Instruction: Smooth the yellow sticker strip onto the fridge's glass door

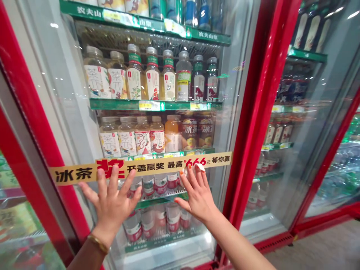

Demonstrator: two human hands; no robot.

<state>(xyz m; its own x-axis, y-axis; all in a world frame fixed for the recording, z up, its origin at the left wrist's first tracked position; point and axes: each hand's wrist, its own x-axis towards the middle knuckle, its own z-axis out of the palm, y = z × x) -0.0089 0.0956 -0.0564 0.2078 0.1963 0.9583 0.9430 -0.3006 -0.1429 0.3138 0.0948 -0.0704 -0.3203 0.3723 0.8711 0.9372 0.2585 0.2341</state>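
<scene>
Left hand (pixel 112 198), seemingly empty, and right hand (pixel 198 195) (white scrap (pixel 200 167) at its fingertips, hold unclear) spread wide over a yellow banner (pixel 161 167), which uneven pressure could wrinkle.

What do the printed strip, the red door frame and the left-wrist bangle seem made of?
Printed strip: likely thin plastic film or paper, smooth, lying flat like a sticker. Red door frame: probably painted metal, glossy, with bright reflections. Bangle: perhaps metal, from its golden sheen; blur leaves this open.
</scene>
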